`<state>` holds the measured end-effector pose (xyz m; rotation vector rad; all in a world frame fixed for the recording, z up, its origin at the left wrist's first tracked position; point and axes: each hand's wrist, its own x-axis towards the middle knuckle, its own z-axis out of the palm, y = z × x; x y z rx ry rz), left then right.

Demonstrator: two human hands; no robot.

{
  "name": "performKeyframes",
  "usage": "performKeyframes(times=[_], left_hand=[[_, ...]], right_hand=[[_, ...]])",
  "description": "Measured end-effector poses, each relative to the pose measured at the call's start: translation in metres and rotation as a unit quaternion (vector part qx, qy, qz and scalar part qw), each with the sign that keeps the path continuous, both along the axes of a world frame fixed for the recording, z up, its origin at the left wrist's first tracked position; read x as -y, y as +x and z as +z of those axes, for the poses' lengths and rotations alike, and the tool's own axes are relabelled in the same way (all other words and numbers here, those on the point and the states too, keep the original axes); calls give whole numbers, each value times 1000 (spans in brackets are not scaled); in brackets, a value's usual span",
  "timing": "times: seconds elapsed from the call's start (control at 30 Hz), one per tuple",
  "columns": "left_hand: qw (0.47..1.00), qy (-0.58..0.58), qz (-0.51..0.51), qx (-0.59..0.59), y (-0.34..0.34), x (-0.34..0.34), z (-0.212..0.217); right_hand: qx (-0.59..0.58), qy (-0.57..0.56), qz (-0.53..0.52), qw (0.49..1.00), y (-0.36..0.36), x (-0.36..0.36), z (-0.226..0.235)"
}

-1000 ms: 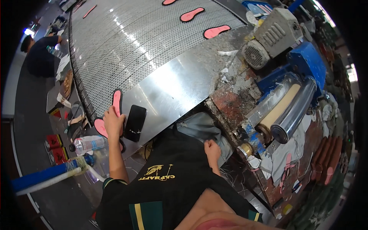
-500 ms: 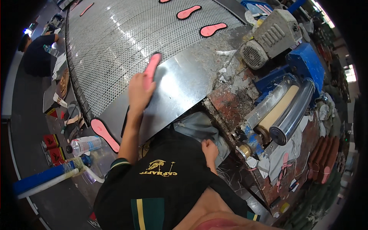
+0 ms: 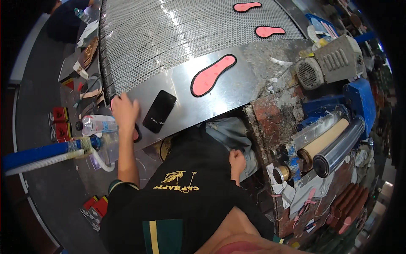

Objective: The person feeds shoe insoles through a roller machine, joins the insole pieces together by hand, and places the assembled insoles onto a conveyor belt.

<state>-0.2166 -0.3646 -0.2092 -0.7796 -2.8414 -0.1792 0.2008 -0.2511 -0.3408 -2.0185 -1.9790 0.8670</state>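
Note:
My left hand (image 3: pixel 125 112) is over a pink, black-edged insole (image 3: pixel 136 133) at the left edge of the metal plate (image 3: pixel 186 72), its thumb apart from the fingers. It covers most of that insole, leaving only the ends in sight. Another pink insole (image 3: pixel 213 76) with a black border lies flat on the plate, to the right of a black phone (image 3: pixel 159 111). Low by my lap, close to grey cloth (image 3: pixel 230 131), my right hand (image 3: pixel 237 161) rests with curled fingers and nothing visible in it.
Beyond the plate runs a wire-mesh conveyor (image 3: pixel 169 34) carrying pink insoles (image 3: pixel 270 31). A motor (image 3: pixel 338 61) and rollers (image 3: pixel 338 148) stand at right. A plastic bottle (image 3: pixel 99 125) and a blue pipe (image 3: pixel 46 152) are at left. A person (image 3: pixel 67 21) is at far left.
My left hand has let go of the insole it held, which now lies on the plate. The hand has moved left onto the other insole, uncovering the phone. The view has shifted.

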Motion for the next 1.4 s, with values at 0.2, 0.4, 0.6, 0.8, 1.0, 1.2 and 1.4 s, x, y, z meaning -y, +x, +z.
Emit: performKeyframes(times=[0.2,0.4,0.6,0.8,1.0,1.2,1.4], left_hand=[[995,-39,65,70,-1,36,-20],[986,25,118,111,-10,18,25],[855,473,86,194,-62,40,11],[457,670,-29,585,-20,-12,35],[340,573,-147,731,63,-73,66],[384,395,-307,776,137,-104,108],[399,221,-568,685,149,-164,157]], right_hand=[[-2,-24,9,1000,0,-2,4],[-5,-21,11,1000,-1,1,4],[-84,-68,62,992,6,-7,20],[-227,-37,347,909,-33,-17,127],[-499,-67,189,843,-77,-14,206],[-608,57,39,791,-60,-10,245],[-203,571,-157,780,68,14,316]])
